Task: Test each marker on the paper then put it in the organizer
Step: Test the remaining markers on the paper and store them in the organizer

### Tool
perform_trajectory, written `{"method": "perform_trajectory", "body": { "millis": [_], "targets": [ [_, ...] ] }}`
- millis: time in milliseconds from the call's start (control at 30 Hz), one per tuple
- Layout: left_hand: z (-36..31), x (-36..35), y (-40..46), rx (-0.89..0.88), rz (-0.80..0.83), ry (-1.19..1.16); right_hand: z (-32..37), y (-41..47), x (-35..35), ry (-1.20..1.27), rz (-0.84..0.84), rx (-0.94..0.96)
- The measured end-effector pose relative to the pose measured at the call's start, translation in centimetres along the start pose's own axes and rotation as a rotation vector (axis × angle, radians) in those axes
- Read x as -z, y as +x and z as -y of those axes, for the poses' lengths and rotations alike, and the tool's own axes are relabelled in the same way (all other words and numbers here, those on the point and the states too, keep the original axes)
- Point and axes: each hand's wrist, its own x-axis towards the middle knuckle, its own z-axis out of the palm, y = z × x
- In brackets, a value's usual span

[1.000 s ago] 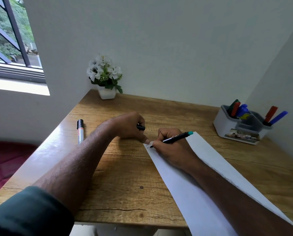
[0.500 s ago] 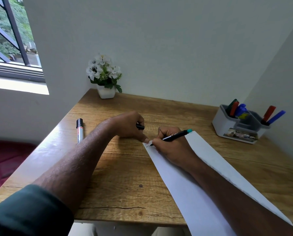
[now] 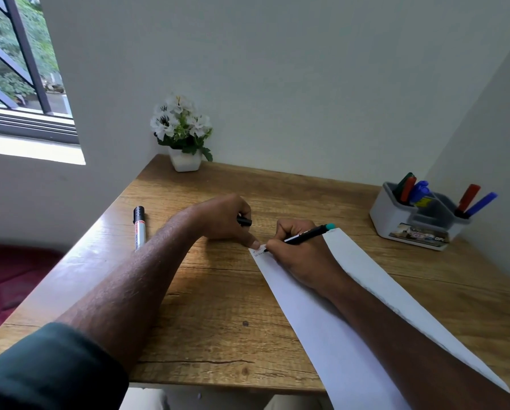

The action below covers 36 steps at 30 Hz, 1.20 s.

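Wooden desk [image 3: 218, 306] in a pale-walled corner. Thin black marker with teal end [image 3: 307, 235] is pinched in right hand [image 3: 295, 255], tip on near-left corner of white paper [image 3: 336, 329]. Left hand [image 3: 227, 220] grips black cap [image 3: 244, 222], thumb pinning paper. Marker judged light, rigid, smooth; best held mid-barrel. Grey organizer [image 3: 396, 220] stands far right.

White flowers w/ green leaves in a small white pot [image 3: 185, 161] sitting at the far left corner of the wooden desk [image 3: 218, 315], up against the pale wall [image 3: 277, 69]. Barred window [image 3: 20, 69] at upper left showing trees outside. Dark red quilted cushion [image 3: 8, 282] lying below the desk's left edge.
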Motion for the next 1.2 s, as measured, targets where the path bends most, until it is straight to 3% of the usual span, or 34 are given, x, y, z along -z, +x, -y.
{"method": "perform_trajectory", "body": {
  "millis": [233,400,600,833,1033,1200],
  "targets": [
    [-0.1,-0.1,-0.1,0.011,-0.003,0.0,-0.5,0.2,0.2,0.012,-0.004,-0.004],
    [0.0,-0.2,0.0,0.03,-0.027,0.008,-0.4,0.3,0.6,0.161,-0.072,-0.07],
    [-0.1,-0.6,-0.8,0.021,-0.207,-0.001,0.0,0.0,0.9,0.189,-0.11,-0.101],
    [-0.7,-0.3,-3.6,-0.165,-0.369,-0.289,1.7,0.0,3.0,0.615,-0.125,-0.078],
    [-2.0,-0.1,-5.2,-0.226,-0.424,-0.616,3.0,-0.8,4.5,0.602,-0.126,0.015],
    [-3.3,-0.1,-5.3,-0.299,-0.385,-0.608,3.4,-1.3,5.0,0.634,-0.152,0.055]
  ]
}}
